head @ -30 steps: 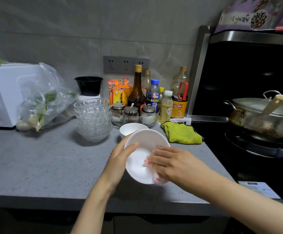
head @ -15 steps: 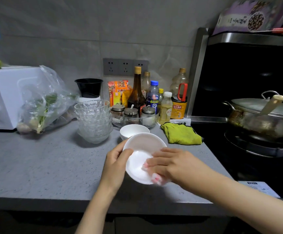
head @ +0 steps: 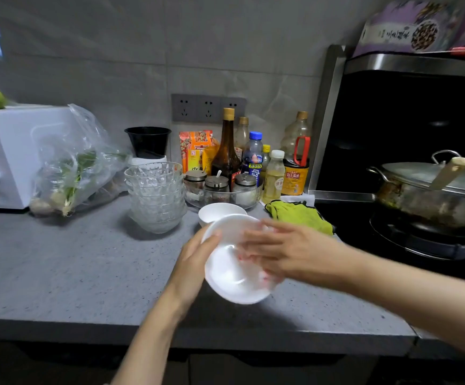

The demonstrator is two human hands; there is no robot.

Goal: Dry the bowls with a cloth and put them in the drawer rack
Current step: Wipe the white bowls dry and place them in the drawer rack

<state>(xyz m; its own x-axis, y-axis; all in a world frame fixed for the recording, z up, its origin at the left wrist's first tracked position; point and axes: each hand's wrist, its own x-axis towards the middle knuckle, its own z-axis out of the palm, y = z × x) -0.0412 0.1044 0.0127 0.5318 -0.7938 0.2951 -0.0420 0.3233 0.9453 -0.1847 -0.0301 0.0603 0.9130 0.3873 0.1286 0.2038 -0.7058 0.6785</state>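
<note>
Over counter (head: 59, 273), left hand (head: 195, 262) grips tilted white bowl (head: 230, 284), right hand (head: 289, 251) presses cloth (head: 267, 279) inside.

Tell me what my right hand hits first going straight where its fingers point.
Probably the inner wall of the white bowl in the left hand; the right hand points into it.

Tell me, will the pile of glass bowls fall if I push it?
Probably wobbly: the glass bowls are stacked many high on one small base. Likely heavy together, and being clear glass, they could chip or break on the hard counter.
</note>
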